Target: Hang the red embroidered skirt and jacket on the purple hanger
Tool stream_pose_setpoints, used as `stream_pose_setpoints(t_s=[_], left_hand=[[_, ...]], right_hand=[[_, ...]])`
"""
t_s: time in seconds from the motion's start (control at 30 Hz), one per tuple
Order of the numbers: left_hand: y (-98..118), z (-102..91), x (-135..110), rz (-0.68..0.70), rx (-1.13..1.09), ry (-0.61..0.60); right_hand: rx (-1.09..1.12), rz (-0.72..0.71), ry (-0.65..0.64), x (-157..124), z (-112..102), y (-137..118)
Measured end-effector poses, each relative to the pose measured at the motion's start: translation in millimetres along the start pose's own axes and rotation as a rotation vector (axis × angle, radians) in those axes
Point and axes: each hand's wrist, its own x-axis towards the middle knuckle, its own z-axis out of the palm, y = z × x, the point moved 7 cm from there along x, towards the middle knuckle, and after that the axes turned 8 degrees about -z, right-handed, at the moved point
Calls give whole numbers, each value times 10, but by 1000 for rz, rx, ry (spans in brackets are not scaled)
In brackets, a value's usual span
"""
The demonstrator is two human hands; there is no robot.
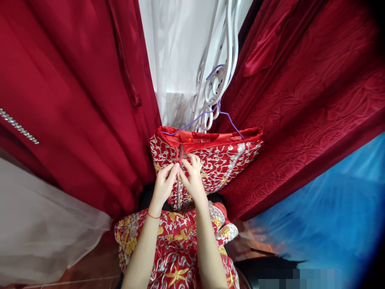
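A red garment point(216, 164) with silver and gold embroidery hangs by its waistband from a purple wire hanger point(230, 118). At the front opening of the waistband, my left hand point(165, 180) and my right hand point(192, 176) meet, fingertips pinched together. Between them is a thin red fabric tie point(179, 155), partly hidden by the fingers. Below the hands, more embroidered red cloth point(177, 257) with gold star shapes spreads under my forearms. A thin red string circles my left wrist.
The hanger hooks on a white scrolled metal stand point(221, 80). Dark red draped fabric point(75, 100) hangs at left, and textured red fabric point(300, 112) at right. White sheer cloth point(45, 224) lies lower left; blue fabric point(331, 208) lower right. Tiled floor point(87, 273) shows below.
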Motion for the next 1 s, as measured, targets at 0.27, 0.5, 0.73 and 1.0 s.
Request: stream_pose_setpoints(t_s=[0.27, 0.5, 0.73, 1.0], left_hand=[[390, -211, 129, 179, 284, 127], [519, -488, 292, 290, 387, 205], [480, -493, 401, 361, 510, 345], [412, -515, 425, 395, 503, 330]], right_hand=[[416, 163, 229, 68, -165, 256], [527, 256, 423, 185, -366, 438], [417, 330, 500, 129, -473, 506], [512, 343, 461, 124, -603, 575]])
